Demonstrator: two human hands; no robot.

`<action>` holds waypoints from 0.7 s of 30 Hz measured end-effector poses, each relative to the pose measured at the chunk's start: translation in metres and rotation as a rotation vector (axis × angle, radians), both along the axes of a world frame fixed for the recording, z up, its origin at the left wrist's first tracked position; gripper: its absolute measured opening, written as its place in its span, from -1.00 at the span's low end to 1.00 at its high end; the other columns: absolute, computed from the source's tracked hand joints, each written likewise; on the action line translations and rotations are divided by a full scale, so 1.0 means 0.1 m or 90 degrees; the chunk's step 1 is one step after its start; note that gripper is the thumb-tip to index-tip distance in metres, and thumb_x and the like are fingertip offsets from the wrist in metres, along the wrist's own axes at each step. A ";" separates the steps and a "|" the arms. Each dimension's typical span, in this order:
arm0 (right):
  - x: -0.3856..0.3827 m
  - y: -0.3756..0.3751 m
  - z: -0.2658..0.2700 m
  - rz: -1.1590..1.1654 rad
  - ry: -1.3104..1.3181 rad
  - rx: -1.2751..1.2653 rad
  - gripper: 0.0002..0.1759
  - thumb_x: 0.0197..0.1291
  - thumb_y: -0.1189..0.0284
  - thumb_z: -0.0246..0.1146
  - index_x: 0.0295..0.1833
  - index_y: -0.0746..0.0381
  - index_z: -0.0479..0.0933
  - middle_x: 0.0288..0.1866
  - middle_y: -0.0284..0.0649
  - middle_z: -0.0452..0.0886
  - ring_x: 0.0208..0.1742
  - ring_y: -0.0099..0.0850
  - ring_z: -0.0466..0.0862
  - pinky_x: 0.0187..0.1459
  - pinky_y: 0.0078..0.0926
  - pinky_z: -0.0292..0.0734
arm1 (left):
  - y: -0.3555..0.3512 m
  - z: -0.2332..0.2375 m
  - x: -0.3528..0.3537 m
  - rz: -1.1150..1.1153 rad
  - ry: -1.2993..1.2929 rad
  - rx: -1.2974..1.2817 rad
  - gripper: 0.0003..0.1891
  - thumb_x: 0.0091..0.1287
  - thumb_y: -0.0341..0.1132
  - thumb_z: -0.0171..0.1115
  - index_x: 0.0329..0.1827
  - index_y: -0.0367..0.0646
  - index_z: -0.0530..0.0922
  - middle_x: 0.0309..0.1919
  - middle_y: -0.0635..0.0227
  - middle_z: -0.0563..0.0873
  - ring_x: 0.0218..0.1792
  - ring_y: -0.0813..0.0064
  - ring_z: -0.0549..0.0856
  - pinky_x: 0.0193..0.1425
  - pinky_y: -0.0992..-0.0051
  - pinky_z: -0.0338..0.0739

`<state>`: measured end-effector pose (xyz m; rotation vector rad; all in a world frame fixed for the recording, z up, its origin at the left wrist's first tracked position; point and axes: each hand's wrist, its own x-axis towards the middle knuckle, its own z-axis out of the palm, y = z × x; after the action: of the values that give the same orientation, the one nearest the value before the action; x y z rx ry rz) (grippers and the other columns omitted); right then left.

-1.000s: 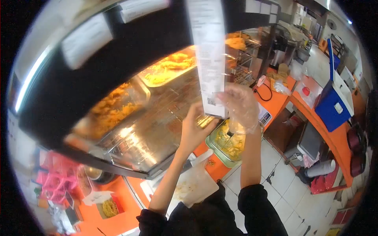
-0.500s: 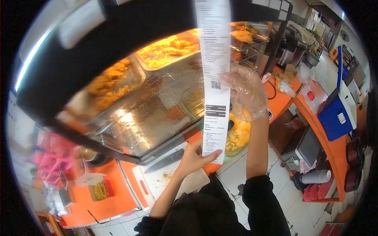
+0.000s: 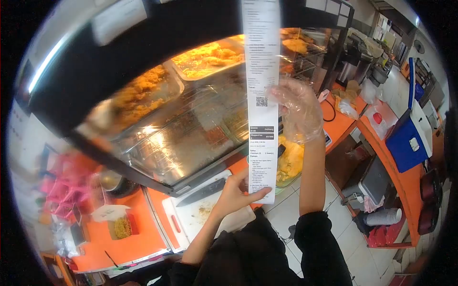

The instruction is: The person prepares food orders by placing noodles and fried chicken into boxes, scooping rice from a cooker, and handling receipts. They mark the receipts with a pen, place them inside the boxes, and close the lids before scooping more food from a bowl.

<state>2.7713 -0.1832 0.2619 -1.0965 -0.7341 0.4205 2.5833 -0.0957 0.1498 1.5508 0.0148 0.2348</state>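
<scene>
A long printed paper receipt (image 3: 261,117) hangs upright in front of a glass food warmer. My right hand (image 3: 298,109), in a clear plastic glove, pinches its right edge beside the QR code. Near the bottom end, my bare left hand (image 3: 238,193) has the paper between thumb and fingers. Beneath the left hand lies a white cutting board (image 3: 222,221) with a large dark-bladed knife (image 3: 202,193) on it. Behind the receipt, a container of yellow food (image 3: 290,162) is partly hidden.
Trays of fried food (image 3: 207,59) glow inside the warmer. An open box of noodles (image 3: 122,228) rests on the orange counter (image 3: 114,250) at left, near pink packaging (image 3: 71,190). A blue cooler (image 3: 408,140) and stacked cups (image 3: 384,217) are at right.
The view has shifted slightly. The receipt's lower end hangs a little lower, and my left thumb has moved slightly right and down along it. Both hands still hold the paper.
</scene>
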 end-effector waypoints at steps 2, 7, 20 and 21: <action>-0.05 -0.01 0.05 -0.017 -0.021 -0.023 -0.78 0.15 0.45 0.25 -0.13 0.36 0.57 -0.30 -0.33 0.62 -0.32 -0.69 0.52 -0.36 -0.76 0.34 | 0.02 0.01 0.00 -0.017 0.025 -0.003 -0.46 0.08 -0.51 0.41 0.15 -0.26 0.44 -0.02 0.27 0.63 0.01 0.54 0.62 0.11 0.46 0.53; -0.16 -0.11 -0.04 -0.056 -0.088 -0.127 -0.78 0.15 0.38 0.26 -0.17 0.32 0.59 -0.40 -0.40 0.59 -0.43 -0.72 0.48 -0.44 -0.76 0.31 | 0.03 -0.02 -0.01 0.332 -0.023 0.255 -0.45 0.10 -0.47 0.39 0.18 -0.24 0.38 -0.01 0.23 0.54 -0.01 0.48 0.56 0.13 0.44 0.50; -1.05 -1.34 -1.96 -0.154 0.006 -0.464 -0.84 0.15 0.38 0.29 -0.35 0.26 0.55 -0.50 -0.41 0.50 -0.46 -0.63 0.46 -0.42 -0.62 0.38 | -0.51 -1.05 0.32 0.209 0.218 -0.461 -0.65 0.26 -0.40 0.30 0.07 -0.27 0.45 -0.04 0.31 0.57 -0.09 0.52 0.58 -0.03 0.51 0.50; -1.02 -1.43 -1.93 -0.172 0.049 -0.469 -0.85 0.13 0.41 0.31 -0.37 0.25 0.53 -0.49 -0.41 0.49 -0.43 -0.63 0.46 -0.40 -0.62 0.38 | -0.57 -1.09 0.42 0.266 0.166 -0.449 -0.72 0.24 -0.42 0.31 -0.01 -0.24 0.50 -0.17 0.38 0.61 -0.14 0.55 0.59 -0.10 0.51 0.51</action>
<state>2.6697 -0.3267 0.0689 -1.8330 -0.3461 0.5132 2.6250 -0.1523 0.0406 0.8490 0.5724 0.3128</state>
